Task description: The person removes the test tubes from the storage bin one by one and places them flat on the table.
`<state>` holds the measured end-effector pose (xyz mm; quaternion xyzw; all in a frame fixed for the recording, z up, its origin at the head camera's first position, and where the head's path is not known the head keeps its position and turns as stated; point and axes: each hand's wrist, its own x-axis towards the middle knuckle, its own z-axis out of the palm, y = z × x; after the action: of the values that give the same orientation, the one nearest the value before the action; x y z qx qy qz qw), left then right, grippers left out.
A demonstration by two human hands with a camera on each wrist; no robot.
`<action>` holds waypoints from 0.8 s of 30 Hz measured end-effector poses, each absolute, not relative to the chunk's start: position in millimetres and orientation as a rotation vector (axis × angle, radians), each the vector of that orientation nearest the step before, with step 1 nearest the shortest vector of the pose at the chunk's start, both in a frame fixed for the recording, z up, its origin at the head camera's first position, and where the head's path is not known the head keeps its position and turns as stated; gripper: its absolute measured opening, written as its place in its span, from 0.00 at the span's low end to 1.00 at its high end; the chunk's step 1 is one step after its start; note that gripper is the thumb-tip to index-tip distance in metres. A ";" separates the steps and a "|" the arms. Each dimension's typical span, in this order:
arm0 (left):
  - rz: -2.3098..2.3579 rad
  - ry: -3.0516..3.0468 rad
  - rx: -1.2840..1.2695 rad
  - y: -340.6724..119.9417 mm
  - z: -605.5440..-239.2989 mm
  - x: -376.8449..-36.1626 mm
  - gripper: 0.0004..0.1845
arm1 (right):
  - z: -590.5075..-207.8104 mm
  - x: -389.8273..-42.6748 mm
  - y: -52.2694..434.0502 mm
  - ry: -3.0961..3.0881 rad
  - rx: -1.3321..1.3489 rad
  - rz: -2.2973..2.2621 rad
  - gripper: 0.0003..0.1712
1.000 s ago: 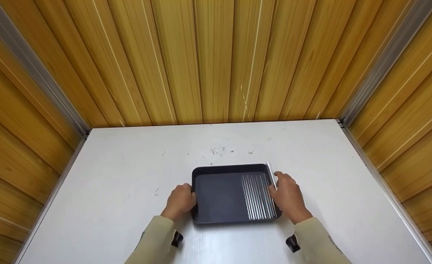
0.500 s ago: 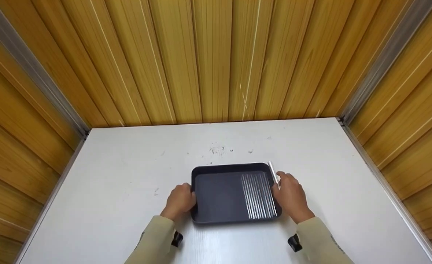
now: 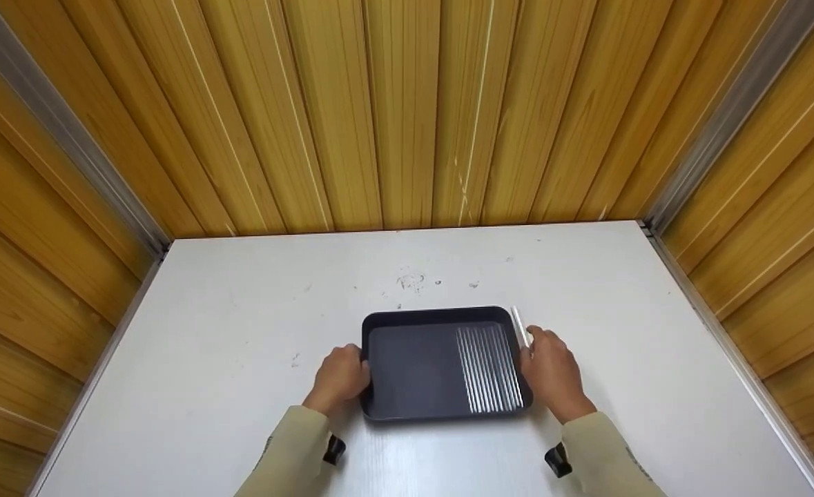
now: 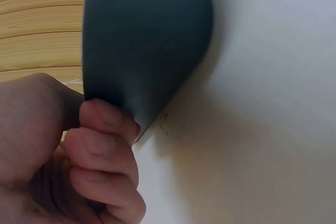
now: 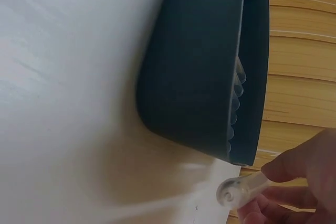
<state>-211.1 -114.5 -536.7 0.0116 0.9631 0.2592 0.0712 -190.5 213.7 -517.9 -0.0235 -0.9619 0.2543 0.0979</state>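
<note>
A dark rectangular tray point(image 3: 413, 373) lies on the white table. Along its right part runs a close row of several clear test tubes point(image 3: 489, 373), side by side. My left hand point(image 3: 337, 379) grips the tray's left wall; in the left wrist view its curled fingers point(image 4: 100, 145) press the outer side. Just beyond the right wall, my right hand point(image 3: 553, 373) pinches one more clear test tube point(image 3: 519, 324), pointing away from me. The right wrist view shows this tube's rounded end point(image 5: 231, 193), apart from the tray. Rounded ends of other tubes point(image 5: 234, 100) show past the tray's rim.
White tabletop point(image 3: 241, 310) surrounds the tray, with small dark scuff marks point(image 3: 411, 281) behind it. Yellow wood-patterned panels point(image 3: 407, 117) wall the back and both sides. Metal strips point(image 3: 745, 345) edge the table's sides.
My right hand has shifted slightly to the right with the test tube, away from the tray's right wall. The left hand and the tray stay in place.
</note>
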 end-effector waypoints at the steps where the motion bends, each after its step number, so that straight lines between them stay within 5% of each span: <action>1: 0.780 2.893 0.035 -114.5 -536.4 -211.1 0.10 | -518.0 -190.4 213.8 -2.846 -0.070 0.753 0.21; 24: 0.785 2.910 0.059 -114.8 -537.0 -210.0 0.11 | -536.0 -194.6 224.2 -2.891 -0.141 0.787 0.19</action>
<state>-210.0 -114.8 -537.0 0.0197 0.9633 0.2599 0.0636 -194.6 224.2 -536.0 -0.0470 -0.9614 0.2617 0.0709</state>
